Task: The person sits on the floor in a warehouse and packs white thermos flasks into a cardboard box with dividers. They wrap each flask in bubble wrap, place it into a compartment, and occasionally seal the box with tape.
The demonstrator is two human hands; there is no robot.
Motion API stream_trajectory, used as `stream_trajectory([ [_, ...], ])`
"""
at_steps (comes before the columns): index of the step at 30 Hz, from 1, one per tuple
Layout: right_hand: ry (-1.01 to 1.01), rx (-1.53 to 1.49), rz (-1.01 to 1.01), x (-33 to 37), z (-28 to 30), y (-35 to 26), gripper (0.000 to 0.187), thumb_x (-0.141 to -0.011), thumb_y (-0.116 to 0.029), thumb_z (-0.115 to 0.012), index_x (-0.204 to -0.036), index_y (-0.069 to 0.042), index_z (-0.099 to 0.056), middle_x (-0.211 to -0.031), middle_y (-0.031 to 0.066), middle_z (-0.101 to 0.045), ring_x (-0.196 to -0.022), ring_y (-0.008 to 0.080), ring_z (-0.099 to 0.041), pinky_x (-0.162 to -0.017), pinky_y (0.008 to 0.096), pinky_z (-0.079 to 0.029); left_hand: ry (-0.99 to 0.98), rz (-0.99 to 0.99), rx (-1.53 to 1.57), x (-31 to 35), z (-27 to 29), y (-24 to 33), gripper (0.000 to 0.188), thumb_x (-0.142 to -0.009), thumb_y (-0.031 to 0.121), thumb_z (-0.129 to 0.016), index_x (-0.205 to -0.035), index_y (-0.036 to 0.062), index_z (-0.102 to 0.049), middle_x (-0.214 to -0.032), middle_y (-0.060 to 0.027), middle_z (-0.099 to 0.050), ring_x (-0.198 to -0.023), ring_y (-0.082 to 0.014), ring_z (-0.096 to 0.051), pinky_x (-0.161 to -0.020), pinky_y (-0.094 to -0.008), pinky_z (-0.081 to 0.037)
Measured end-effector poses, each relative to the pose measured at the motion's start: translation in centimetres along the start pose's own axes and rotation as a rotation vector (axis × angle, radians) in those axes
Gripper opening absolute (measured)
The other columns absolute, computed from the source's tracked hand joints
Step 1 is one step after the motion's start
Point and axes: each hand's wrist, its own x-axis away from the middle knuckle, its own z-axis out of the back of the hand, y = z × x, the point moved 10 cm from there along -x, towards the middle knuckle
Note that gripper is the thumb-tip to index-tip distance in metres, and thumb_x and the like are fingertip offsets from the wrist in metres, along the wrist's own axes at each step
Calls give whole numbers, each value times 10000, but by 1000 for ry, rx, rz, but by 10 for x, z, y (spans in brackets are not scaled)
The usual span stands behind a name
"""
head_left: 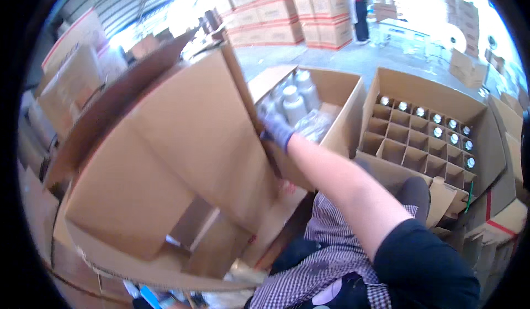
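Right hand (277, 129), gloved, fingers apparently curled gripping edge of big cardboard box (165, 160); left hand unseen.

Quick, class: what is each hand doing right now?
Left hand: not in view.
Right hand: gloved, closed on the edge of the big cardboard box.
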Motion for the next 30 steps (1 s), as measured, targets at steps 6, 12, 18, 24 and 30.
stream_trajectory([
  [6, -174, -32, -17, 0, -59, 62, 551, -884, -453, -739, -1243, -62, -592, -808, 33, -627, -559, 121, -546, -496, 254, -469, -70, 278, -214, 19, -88, -69, 659, -1025, 412, -477, -1514, 3, -309, -1551, -183, -375, -1411, -296, -382, -1173, -416, -313],
  [12, -469, -205, 376, 77, -126, -142, 492, -823, -243, -774, -1242, -52, -599, -818, 7, -603, -655, 95, -566, -539, 250, -475, 19, 188, -190, 5, -118, -27, 635, -1015, 402, -507, -1477, -5, -350, -1523, -191, -408, -1384, -306, -420, -1156, -415, -344],
  [18, -186, 1, 1498, 239, -111, -408, 477, -743, -393, -757, -1019, -12, -679, -837, 155, -683, -687, 250, -652, -659, 379, -542, 258, -180, 7, 5, -107, 107, 612, -1005, 393, -536, -1440, -12, -391, -1495, -199, -442, -1356, -315, -459, -1139, -413, -375],
  [24, -4, 502, 1753, 327, -105, -510, 436, -777, -397, -715, -1014, -31, -706, -872, 173, -697, -777, 280, -680, -725, 400, -554, 308, -545, 343, 56, -184, 252, 590, -994, 383, -566, -1403, -20, -432, -1467, -207, -475, -1329, -325, -497, -1122, -412, -406],
  [30, 179, 983, 1677, 301, -118, -526, 401, -818, -378, -676, -1042, -48, -718, -946, 169, -705, -845, 295, -688, -761, 414, -557, -1092, 110, 1801, 197, -393, 321, 792, -911, 459, -681, -1498, 48, -345, -1543, -196, -387, -1399, -383, -413, -1148, -514, -372],
])
